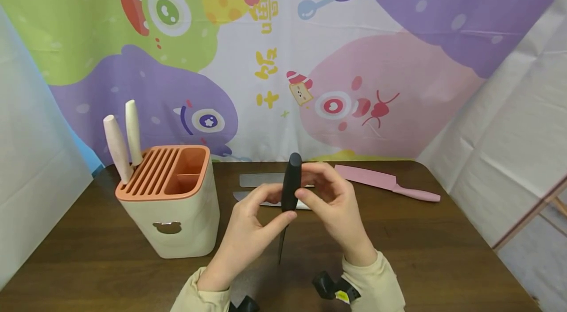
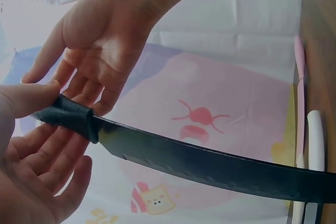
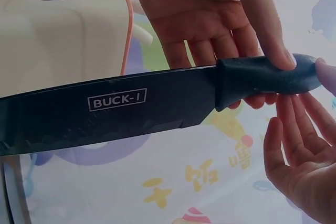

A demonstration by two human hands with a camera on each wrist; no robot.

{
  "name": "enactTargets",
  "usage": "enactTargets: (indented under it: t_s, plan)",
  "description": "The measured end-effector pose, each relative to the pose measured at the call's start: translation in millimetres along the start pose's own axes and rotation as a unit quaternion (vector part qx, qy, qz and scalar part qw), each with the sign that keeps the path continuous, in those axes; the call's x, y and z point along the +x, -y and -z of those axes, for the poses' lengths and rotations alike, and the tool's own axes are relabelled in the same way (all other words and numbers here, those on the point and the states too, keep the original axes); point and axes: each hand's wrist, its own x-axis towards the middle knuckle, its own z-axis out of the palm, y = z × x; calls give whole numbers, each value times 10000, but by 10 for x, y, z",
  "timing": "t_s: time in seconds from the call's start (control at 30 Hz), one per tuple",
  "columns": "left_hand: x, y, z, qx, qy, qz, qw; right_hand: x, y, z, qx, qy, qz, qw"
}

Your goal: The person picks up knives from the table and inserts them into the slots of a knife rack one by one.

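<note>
Both hands hold a black-handled knife (image 1: 291, 181) upright over the table, handle at the top and blade pointing down. My left hand (image 1: 250, 231) pinches the handle's lower part from the left, thumb in front. From the right, my right hand (image 1: 334, 206) grips it with thumb and fingers. The dark blade (image 3: 110, 103) shows the lettering "BUCK-1" in the right wrist view. Left of the hands stands an off-white knife holder (image 1: 177, 233) with an orange slotted top. Two pale handles, one pinkish (image 1: 117, 147) and one cream (image 1: 133, 130), stick up from its slots.
A pink cleaver (image 1: 367, 177) lies at the back right of the brown wooden table (image 1: 421, 248). Behind the hands lie a grey-bladed knife (image 1: 261, 180) and a white-handled knife (image 1: 303, 205), both partly hidden. A cartoon-printed cloth (image 1: 274, 130) hangs along the back edge.
</note>
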Motion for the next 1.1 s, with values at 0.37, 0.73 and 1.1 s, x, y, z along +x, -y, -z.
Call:
enactTargets:
  t_s: [0.37, 0.73, 1.1]
  plan:
    - [-8, -35, 13, -98, -29, -61, 9999, 10, 7, 0, 47, -68, 142, 9999]
    - [-15, -49, 46, -185, 113, 88, 9997, 8, -4, 10, 88, -60, 28, 9999]
    - [-3, -96, 164, -75, -43, 115, 9999, 10, -58, 30, 63, -24, -156, 9999]
